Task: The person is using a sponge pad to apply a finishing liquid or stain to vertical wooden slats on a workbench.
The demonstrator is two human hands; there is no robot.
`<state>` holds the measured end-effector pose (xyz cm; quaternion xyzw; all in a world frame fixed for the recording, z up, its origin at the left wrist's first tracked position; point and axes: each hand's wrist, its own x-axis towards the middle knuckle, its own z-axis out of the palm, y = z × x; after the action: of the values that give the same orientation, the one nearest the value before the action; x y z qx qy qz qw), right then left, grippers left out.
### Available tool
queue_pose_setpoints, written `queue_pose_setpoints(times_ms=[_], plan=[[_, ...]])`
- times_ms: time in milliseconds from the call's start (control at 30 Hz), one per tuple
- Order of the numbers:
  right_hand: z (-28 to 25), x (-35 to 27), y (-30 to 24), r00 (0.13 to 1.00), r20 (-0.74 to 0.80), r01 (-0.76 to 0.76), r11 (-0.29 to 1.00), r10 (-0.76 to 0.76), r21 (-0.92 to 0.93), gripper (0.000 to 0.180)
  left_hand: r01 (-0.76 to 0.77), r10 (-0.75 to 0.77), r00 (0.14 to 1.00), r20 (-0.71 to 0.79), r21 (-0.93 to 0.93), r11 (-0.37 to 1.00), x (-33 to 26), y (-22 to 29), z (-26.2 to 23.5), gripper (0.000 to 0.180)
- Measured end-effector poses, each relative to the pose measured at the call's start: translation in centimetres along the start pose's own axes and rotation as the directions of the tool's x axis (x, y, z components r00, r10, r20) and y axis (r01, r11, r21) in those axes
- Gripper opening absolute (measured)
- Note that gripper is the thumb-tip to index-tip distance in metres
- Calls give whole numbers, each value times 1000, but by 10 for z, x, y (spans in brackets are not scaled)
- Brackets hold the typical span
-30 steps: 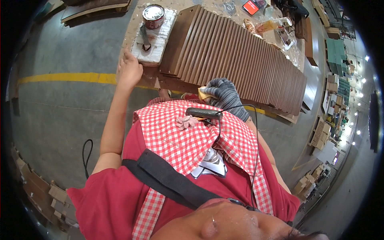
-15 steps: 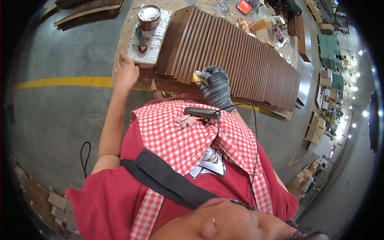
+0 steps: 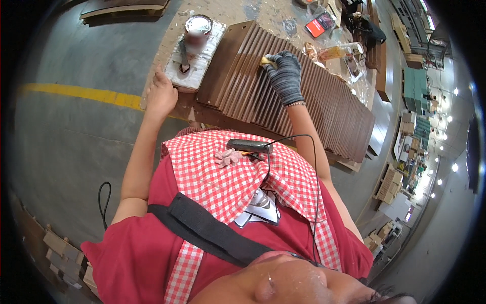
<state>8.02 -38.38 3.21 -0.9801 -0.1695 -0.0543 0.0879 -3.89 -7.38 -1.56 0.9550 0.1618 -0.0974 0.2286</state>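
Note:
A long row of brown wooden boards (image 3: 314,96) stands packed on edge across the table. My right hand (image 3: 286,76), in a grey striped glove, is closed on a small yellow sponge (image 3: 269,62) and presses it to the tops of the boards toward the left end. My bare left hand (image 3: 162,96) rests at the table's near left edge, beside a white-covered block (image 3: 205,63). Its fingers are partly stretched and nothing shows in them. On the block stand an opened can (image 3: 197,25) with a reddish-brown side, partly blurred, and a brush (image 3: 184,55) with a dark handle.
Behind the boards on the stained table (image 3: 223,10) lie a red-screened phone (image 3: 320,25), a bottle of amber liquid (image 3: 334,52) and crumpled clear plastic. A dark cable (image 3: 313,147) hangs across my checked apron. Stacked brown panels (image 3: 124,11) stand at the far left.
My right hand has moved away from me with the sponge, from the boards' near edge to farther along their tops. My left hand stays at the table edge.

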Motion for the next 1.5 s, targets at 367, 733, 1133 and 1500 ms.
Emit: queue_pose_setpoints(times_ms=[367,733,1133,1500], plan=[[7,106,44,991,-124,30,983,-53,-180,31,16,-18,996,-82,-26,1000,-9,-19,1,76],[8,82,11,972,-168,151,985,-163,-83,34,24,-28,992,-123,-35,999,-12,-32,-4,78],[18,72,10,995,-75,58,997,-62,-54,27,52,-54,997,-48,-44,998,-4,-23,-10,74],[-17,-71,-79,946,295,142,990,-133,-8,38,43,-44,999,-28,-22,999,2,-29,-6,75]])
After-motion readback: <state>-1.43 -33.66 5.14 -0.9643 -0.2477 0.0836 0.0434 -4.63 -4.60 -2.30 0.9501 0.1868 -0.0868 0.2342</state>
